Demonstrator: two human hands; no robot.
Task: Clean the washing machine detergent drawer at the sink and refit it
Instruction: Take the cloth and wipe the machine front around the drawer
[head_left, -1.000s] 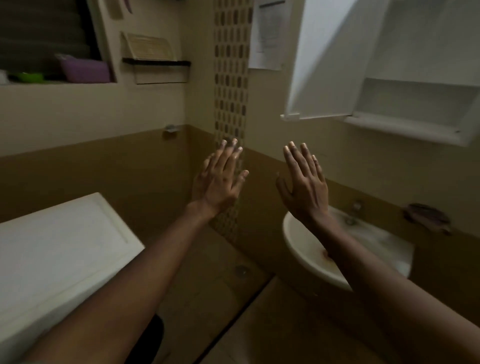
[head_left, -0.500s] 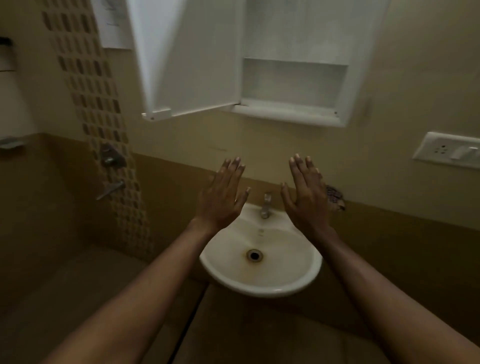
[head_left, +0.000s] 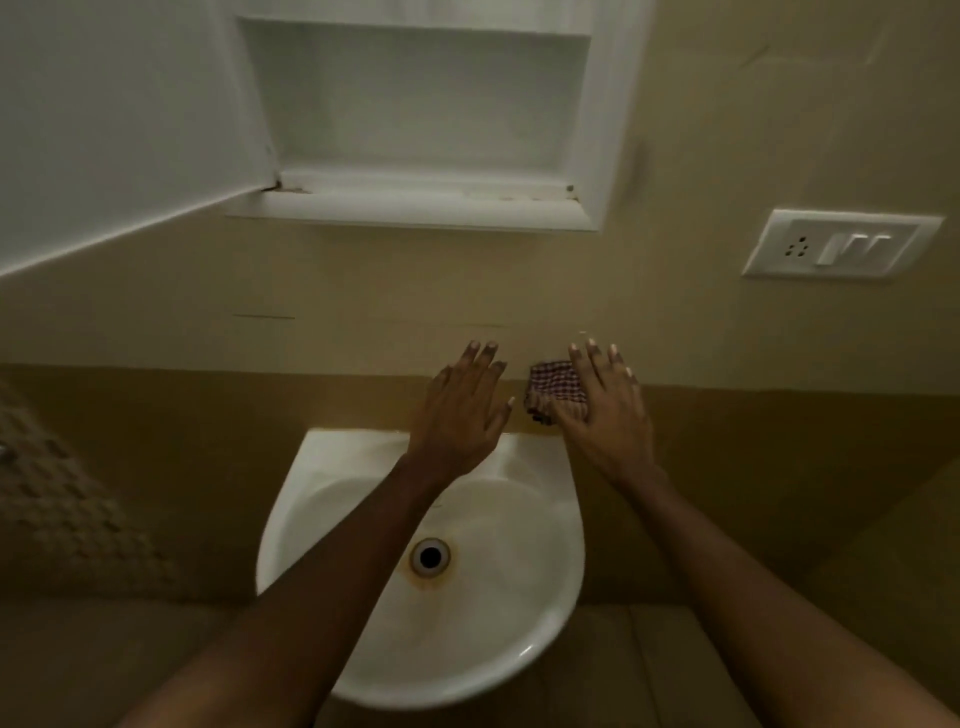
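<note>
A white wall-mounted sink sits below centre, with a rust-stained drain in its bowl. My left hand hovers over the sink's back edge, fingers spread, holding nothing. My right hand is beside it to the right, fingers apart and empty, partly covering a checked red-and-white cloth on the wall ledge. The tap is hidden behind my left hand. No detergent drawer or washing machine is in view.
An open white wall cabinet hangs above the sink, its door swung out to the left. A white switch and socket plate is on the wall at the right. Brown tiles cover the lower wall.
The view has swung right from the washing machine to the sink and closer to it. Both hands stay raised and empty, now lower over the sink's back edge near the cloth.
</note>
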